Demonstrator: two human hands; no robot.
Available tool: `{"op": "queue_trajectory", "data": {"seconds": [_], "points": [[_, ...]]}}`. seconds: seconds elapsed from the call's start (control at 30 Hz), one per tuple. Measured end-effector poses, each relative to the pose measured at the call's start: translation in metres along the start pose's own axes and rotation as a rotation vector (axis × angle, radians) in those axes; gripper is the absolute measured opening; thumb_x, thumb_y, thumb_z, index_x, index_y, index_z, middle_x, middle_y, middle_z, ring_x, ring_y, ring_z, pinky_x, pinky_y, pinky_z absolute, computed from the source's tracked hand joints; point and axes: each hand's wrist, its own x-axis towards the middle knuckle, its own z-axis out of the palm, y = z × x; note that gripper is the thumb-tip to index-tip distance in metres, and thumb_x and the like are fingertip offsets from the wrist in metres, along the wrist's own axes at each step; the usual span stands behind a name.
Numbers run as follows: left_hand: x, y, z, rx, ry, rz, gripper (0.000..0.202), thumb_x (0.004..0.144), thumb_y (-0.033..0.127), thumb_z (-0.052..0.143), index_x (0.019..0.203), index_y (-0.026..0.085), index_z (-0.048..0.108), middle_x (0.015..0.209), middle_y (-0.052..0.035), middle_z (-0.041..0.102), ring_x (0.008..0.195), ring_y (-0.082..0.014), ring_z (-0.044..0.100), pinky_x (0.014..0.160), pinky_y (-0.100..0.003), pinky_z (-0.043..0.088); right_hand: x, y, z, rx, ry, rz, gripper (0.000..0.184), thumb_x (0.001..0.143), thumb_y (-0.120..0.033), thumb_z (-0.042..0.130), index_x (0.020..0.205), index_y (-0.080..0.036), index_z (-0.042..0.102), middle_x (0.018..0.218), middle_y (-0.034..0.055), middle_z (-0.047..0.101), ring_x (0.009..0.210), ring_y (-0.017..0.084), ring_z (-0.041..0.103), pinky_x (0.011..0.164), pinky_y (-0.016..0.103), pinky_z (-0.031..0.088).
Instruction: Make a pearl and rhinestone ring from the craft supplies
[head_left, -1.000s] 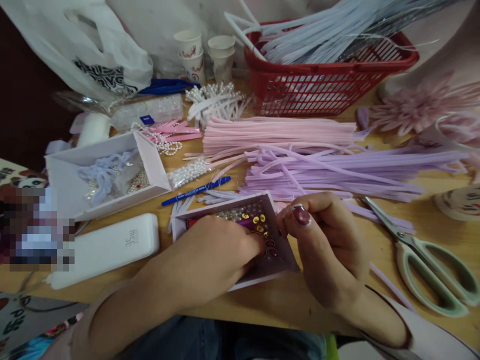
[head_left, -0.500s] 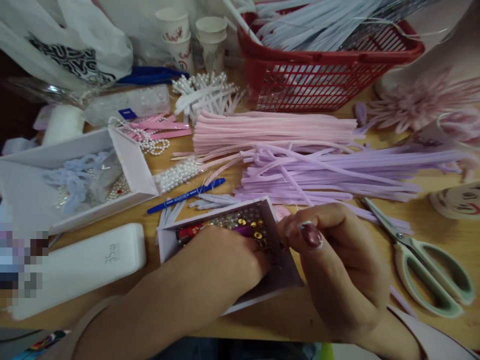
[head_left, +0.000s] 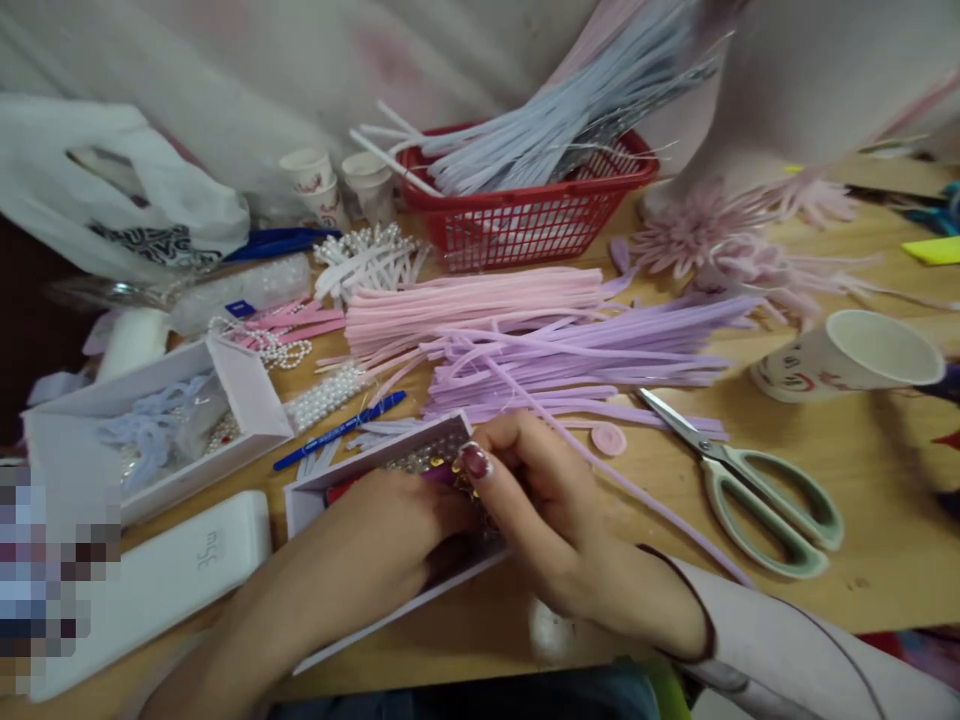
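Observation:
My left hand (head_left: 401,520) reaches down into a white open box (head_left: 352,615) of small beads. Its fingertips are hidden among the contents. Clear and gold beads (head_left: 427,456) show beyond my knuckles, along with something red and something purple. Beside it, over the right end of the box, my right hand (head_left: 547,500) is closed, thumb and forefinger pressed together. What it pinches, if anything, is too small or hidden to make out. Scissors (head_left: 750,490) with pale green handles lie to the right. A small pink coil (head_left: 607,438) is just beyond my right hand.
Bundles of pink (head_left: 472,310) and purple fuzzy stems (head_left: 577,350) lie behind the box. A red basket (head_left: 525,225) stands at the back, a paper cup (head_left: 840,355) at the right. To the left are a second white box (head_left: 251,400), a blue pen (head_left: 337,432) and a white power bank (head_left: 157,590).
The view has swung up and to the right, bringing the paper cup fully in sight. My right hand has moved left over the box's end; my left hand stays inside the box.

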Motion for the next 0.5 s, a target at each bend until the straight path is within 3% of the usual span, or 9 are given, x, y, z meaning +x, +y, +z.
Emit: {"op": "queue_trajectory", "data": {"seconds": [0.13,0.27,0.5], "points": [[-0.001,0.0011,-0.0021,0.024,-0.039,-0.063,0.028,0.09,0.014,0.05,0.107,0.023,0.07,0.104,-0.0042,0.075,0.094,-0.0201,0.069,0.085,-0.029,0.052,0.0019,0.0006,-0.0011,0.032,-0.009,-0.083,0.008,0.094,-0.018,0.044,0.088,-0.019,0.049,0.07,-0.0034,0.05,0.06,0.01,0.045,0.056,0.023,0.038],[-0.0044,0.0025,-0.0029,0.05,-0.058,-0.159,0.027,0.093,0.02,0.046,0.106,0.02,0.069,0.106,-0.0067,0.075,0.093,-0.0217,0.07,0.083,-0.031,0.052,0.0014,0.0036,0.0001,0.031,-0.003,-0.071,0.009,0.093,-0.019,0.044,0.085,-0.019,0.049,0.07,-0.0032,0.05,0.06,0.01,0.045,0.056,0.023,0.038],[-0.0098,0.0039,0.001,0.055,0.073,-0.246,0.03,0.096,0.022,0.038,0.105,0.02,0.066,0.113,-0.0086,0.072,0.106,-0.0242,0.066,0.092,-0.034,0.048,0.0002,0.0066,0.0019,0.01,-0.014,-0.07,0.011,0.093,-0.022,0.045,0.084,-0.018,0.051,0.071,-0.0007,0.054,0.062,0.012,0.048,0.057,0.025,0.038]]}}
